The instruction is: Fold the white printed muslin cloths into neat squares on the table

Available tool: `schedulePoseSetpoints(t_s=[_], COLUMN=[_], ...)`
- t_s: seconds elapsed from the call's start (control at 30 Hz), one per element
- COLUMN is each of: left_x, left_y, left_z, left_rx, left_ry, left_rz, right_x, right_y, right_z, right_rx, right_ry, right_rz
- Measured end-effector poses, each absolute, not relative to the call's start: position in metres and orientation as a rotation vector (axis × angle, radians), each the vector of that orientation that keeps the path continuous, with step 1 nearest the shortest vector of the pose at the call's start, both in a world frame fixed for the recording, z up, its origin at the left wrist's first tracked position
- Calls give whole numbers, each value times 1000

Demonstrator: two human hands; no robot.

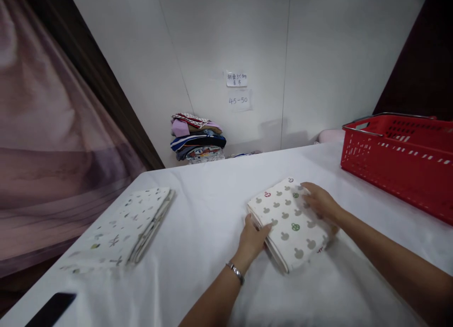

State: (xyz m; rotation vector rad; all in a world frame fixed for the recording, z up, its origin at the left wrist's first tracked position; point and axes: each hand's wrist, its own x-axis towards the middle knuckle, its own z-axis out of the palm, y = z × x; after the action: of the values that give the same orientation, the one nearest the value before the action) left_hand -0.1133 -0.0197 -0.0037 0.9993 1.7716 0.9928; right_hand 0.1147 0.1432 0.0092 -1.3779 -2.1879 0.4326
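Note:
A folded white cloth [288,218] with grey, green and red mushroom prints lies on the white-covered table [201,223], right of the middle. My left hand [252,237], with a silver bracelet at the wrist, grips its left edge, thumb on top and the other fingers at the side or partly hidden. At the far right edge of this cloth is my right hand [322,203]. Its fingers are smeared by motion, so their hold on the fabric is unclear. Another folded white cloth [130,225], with a small plant-like print, rests to the left, apart from both hands.
A red plastic basket [399,162] with a metal handle stands at the right. Folded fabrics [198,140] are stacked beyond the far edge, by the wall with paper labels [239,100]. A dark flat object [51,310] lies front left, near a pinkish curtain [67,143].

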Motion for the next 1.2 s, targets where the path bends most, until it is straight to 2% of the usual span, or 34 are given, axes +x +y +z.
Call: schedulePoseSetpoints(t_s=[0.13, 0.27, 0.4, 0.57, 0.7, 0.8, 0.93, 1.03, 1.2], left_x=[-122, -117, -120, -131, -133, -132, -132, -134, -136], left_y=[0, 30, 45, 47, 60, 74, 85, 82, 42], left_z=[19, 21, 1, -6, 7, 15, 18, 17, 11], left_rx=[1648, 2111, 2009, 1957, 1902, 1791, 1736, 1706, 1536], left_ry=[2140, 2046, 2093, 2054, 2047, 2082, 2082, 2099, 2079], left_rz=[945, 743, 481, 465, 529, 543, 486, 487, 511], right_x=[86, 65, 70, 107, 145, 166, 177, 172, 156], right_y=[89, 45, 28, 15, 14, 20, 27, 35, 74], right_z=[6, -2, -4, -8, -16, -18, -11, -2, 11], right_rx=[-1142, -929, -927, -941, -1257, -1509, -1605, -1560, -1500], right_ry=[-2444, -2724, -2746, -2616, -2018, -1554, -1255, -1181, -1376], right_rz=[384, 443, 470, 499, 513, 699, 1023, 1232, 1179])
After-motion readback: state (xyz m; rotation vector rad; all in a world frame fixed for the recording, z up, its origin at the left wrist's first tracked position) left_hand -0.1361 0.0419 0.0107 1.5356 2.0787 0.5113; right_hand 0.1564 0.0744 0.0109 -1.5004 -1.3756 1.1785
